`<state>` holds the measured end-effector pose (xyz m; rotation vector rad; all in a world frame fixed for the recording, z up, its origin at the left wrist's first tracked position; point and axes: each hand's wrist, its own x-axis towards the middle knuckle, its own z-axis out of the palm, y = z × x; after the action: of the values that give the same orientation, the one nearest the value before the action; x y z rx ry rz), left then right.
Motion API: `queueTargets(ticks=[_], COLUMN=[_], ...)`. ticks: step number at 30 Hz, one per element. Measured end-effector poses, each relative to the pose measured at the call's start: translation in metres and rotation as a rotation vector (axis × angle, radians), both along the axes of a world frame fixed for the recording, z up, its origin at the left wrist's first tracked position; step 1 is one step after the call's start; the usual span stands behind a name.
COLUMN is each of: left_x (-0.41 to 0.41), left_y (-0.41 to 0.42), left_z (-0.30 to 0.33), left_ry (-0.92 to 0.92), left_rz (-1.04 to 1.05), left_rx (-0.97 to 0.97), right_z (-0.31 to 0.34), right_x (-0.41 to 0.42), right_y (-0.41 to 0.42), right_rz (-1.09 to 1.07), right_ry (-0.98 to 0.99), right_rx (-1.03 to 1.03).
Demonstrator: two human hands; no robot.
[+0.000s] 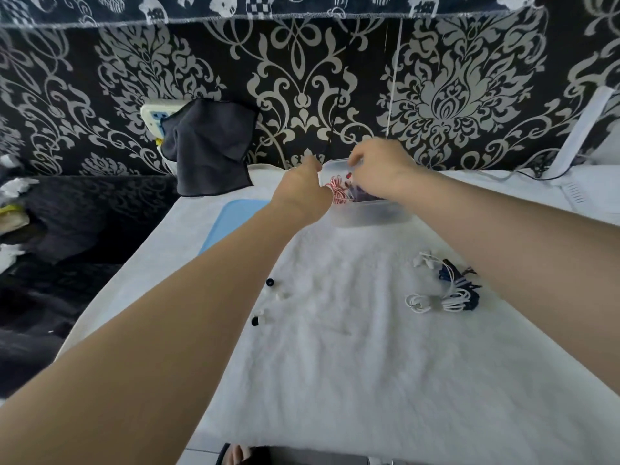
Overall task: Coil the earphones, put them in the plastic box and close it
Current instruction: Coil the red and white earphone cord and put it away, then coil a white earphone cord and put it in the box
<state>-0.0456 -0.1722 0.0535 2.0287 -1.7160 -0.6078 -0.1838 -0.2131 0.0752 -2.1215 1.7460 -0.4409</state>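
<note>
Clear plastic box (365,213) — two hands (379,169) over it.

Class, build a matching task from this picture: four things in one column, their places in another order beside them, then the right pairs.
Things:
1. red-and-white earphones
2. white and blue earphones
3. blue lid
4. dark cloth

Places:
A. draped over something white at the wall
B. inside the plastic box
C. flat, left of the box
D. loose on the white towel, right side

Pairs: 1-B, 2-D, 3-C, 4-A
</note>
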Motion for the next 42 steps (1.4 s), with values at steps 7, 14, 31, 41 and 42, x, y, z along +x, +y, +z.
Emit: queueTargets(ticks=[7, 14, 31, 41, 42], left_x=[-0.026, -0.027, 0.016, 0.032, 0.035], left_y=[0.073, 0.125, 0.14, 0.139, 0.138], left_z=[-0.011, -0.035, -0.037, -0.024, -0.022], left_ry=[-0.091, -0.122, 0.832, 0.605, 0.588], left_rz=[-0.091, -0.204, -0.138, -0.186, -0.169], left_rx=[-0.152, 0.063, 0.27, 0.317, 0.312], right_z=[-0.001, -0.02, -0.008, -0.039, -0.042], right_x=[-0.044, -0.064, -0.017, -0.003, -0.004], right_y=[0.065, 0.128, 0.127, 0.127, 0.127], right_rz=[0.003, 0.313, 0.013, -0.206, -0.194], right_ry=[-0.064, 0.742, -1.05, -1.349, -1.183], right_rx=[-0.074, 0.39, 0.456, 0.585, 0.506])
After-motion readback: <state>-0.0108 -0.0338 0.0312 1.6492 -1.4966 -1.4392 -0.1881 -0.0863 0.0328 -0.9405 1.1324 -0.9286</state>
